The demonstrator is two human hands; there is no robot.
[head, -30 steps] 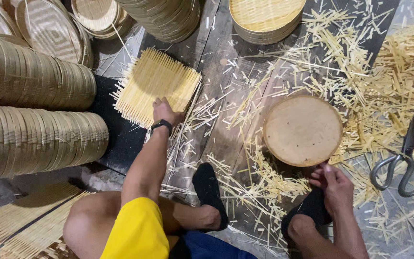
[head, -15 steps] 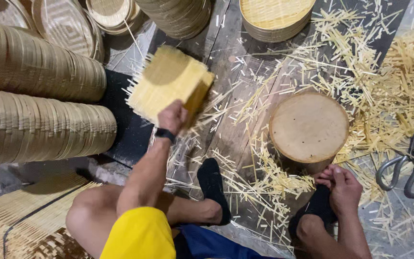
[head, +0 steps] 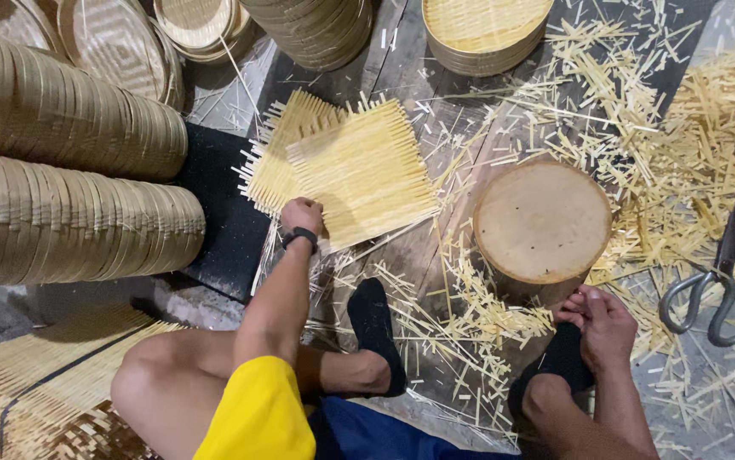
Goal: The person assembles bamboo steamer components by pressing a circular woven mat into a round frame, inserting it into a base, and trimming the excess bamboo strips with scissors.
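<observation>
My left hand [head: 302,215], with a dark band on its wrist, grips the near edge of a square woven bamboo mat [head: 367,175] that lies over a second mat [head: 278,166] on the floor. My right hand [head: 603,322] rests by my right foot in a black sock [head: 555,366], fingers curled; whether it holds anything is unclear. A round wooden block [head: 542,220] stands just beyond that hand. My other black-socked foot [head: 374,328] sits between my arms.
Long stacks of round bamboo trays [head: 69,179] lie on their sides at the left. More round baskets [head: 482,30] stand at the top. Large scissors [head: 717,285] lie at the right among scattered bamboo strips [head: 691,111]. Woven sheets [head: 35,383] lie at lower left.
My left hand lifted the top woven mat from the pile and has drawn it rightward, toward the wooden block. My right hand has stayed by my foot.
</observation>
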